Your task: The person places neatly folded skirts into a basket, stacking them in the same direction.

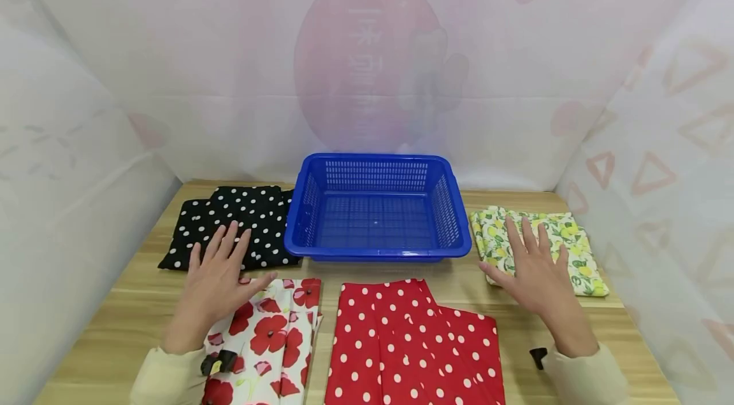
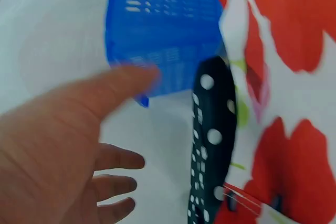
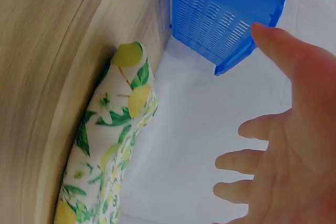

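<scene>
Spread fingers mark my left hand (image 1: 215, 287), held above the black polka-dot folded cloth (image 1: 260, 220) and the white cloth with red poppies (image 1: 269, 335); it grips nothing. In the left wrist view the hand (image 2: 58, 145) is apart from both cloths. My right hand (image 1: 539, 277) hovers, fingers spread, over the folded lemon-print cloth (image 1: 493, 236). The right wrist view shows that hand (image 3: 294, 156) apart from the lemon cloth (image 3: 113, 129). Between the hands, a blue plastic basket (image 1: 378, 252) stands with nothing inside. A red polka-dot cloth (image 1: 413, 348) lies folded in front of it.
Everything stands on a wood-grain table (image 1: 115, 328). A pale printed sheet (image 1: 229, 74) rises behind it, with similar walls at the left and right. Small dark straps or devices (image 1: 538, 357) sit at the wrists, by the cream sleeves (image 1: 585, 376).
</scene>
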Demonstrator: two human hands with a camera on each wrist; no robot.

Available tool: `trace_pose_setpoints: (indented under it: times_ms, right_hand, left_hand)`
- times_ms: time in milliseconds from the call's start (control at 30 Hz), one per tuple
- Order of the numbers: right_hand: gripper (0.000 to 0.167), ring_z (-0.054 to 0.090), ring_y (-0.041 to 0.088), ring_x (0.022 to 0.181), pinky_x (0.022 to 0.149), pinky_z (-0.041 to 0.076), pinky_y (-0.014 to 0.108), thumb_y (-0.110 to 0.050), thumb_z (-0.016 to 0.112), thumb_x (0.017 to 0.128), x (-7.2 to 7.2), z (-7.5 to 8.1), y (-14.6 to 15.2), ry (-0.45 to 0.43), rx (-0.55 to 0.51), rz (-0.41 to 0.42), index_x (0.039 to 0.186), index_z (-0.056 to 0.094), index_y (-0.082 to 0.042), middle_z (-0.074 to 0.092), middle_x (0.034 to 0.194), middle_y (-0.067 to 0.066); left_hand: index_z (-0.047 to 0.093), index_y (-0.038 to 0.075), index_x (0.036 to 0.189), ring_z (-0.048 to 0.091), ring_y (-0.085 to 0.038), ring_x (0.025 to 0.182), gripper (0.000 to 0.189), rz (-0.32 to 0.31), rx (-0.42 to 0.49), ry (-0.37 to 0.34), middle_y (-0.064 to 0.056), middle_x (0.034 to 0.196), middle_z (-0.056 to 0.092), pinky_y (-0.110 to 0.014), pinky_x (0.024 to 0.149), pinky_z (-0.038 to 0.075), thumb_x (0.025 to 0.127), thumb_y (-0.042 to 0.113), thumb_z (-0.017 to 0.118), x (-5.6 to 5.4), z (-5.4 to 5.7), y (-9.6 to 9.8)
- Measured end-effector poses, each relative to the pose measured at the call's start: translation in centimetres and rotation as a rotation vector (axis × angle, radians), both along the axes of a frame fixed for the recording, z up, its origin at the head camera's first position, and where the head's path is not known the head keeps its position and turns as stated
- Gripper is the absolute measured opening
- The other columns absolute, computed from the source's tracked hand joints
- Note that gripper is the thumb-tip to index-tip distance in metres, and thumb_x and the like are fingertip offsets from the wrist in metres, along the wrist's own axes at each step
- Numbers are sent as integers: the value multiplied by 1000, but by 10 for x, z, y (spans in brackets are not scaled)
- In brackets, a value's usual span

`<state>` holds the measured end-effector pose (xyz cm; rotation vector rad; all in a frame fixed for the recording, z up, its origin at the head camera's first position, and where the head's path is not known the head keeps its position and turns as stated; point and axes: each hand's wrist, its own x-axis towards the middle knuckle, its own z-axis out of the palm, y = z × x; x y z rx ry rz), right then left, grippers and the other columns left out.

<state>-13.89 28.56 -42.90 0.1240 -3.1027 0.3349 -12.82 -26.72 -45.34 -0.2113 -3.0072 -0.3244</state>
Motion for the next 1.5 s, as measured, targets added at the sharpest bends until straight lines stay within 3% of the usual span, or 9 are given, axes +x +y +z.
trace_pose_setpoints:
  times_ms: [167,367,500,633,800,900,1000,1200,1500]
  right_hand:
    - [95,27,59,152,115,25,83,-54,65,100,12,8,5,21,27,46,168,21,-4,31,167,33]
    - [67,58,56,127,102,51,71,-40,71,99,26,17,10,34,7,93,144,56,8,62,138,35]
    - [54,69,43,108,94,58,62,-36,75,97,32,18,9,-64,-73,138,126,67,9,72,118,26]
    - [52,69,29,98,87,62,53,-35,77,96,36,16,5,-203,-144,139,124,69,8,73,110,17]
    - [50,59,19,85,73,57,37,-35,78,95,41,7,0,-284,-182,125,121,71,7,67,94,6]
    - [37,49,15,70,61,43,27,-35,77,96,45,0,-2,-303,-203,99,105,73,0,55,74,1]
    - [36,46,14,63,56,38,25,-37,78,94,49,-7,-2,-312,-221,49,99,73,-1,53,66,0]
    - [52,61,16,80,69,54,31,-45,79,92,52,-16,-1,-392,-260,-78,111,75,3,73,89,3]
    - [43,65,16,87,72,54,30,-44,78,94,54,-29,-3,-440,-389,-122,107,78,-4,76,96,2]
  left_hand:
    - [56,-7,145,42,-53,145,73,-111,98,84,-30,158,46,-76,116,35,90,32,83,8,17,6]
    - [60,-3,140,63,-45,126,56,-154,174,26,-24,140,64,-64,102,56,96,26,78,19,40,19]
    - [62,-2,138,67,-43,124,51,-184,203,-31,-21,137,67,-60,100,58,98,27,76,25,47,29]
    - [63,-1,137,66,-42,126,50,-215,220,-56,-19,137,68,-60,102,57,99,29,75,29,49,42]
    - [63,2,140,67,-38,126,52,-230,233,-116,-17,138,68,-56,100,60,99,32,75,34,48,61]
    - [63,3,141,68,-36,126,53,-244,264,-157,-15,139,68,-53,99,61,99,33,76,37,44,71]
    - [63,3,139,70,-34,122,51,-257,296,-196,-14,136,70,-51,98,62,98,31,76,40,39,82]
    - [68,2,131,70,-27,115,47,-216,373,-324,-11,127,73,-49,100,61,97,33,77,46,27,102]
    - [72,3,116,72,-19,100,39,-137,525,-475,-5,107,76,-43,90,64,92,32,81,47,7,123]
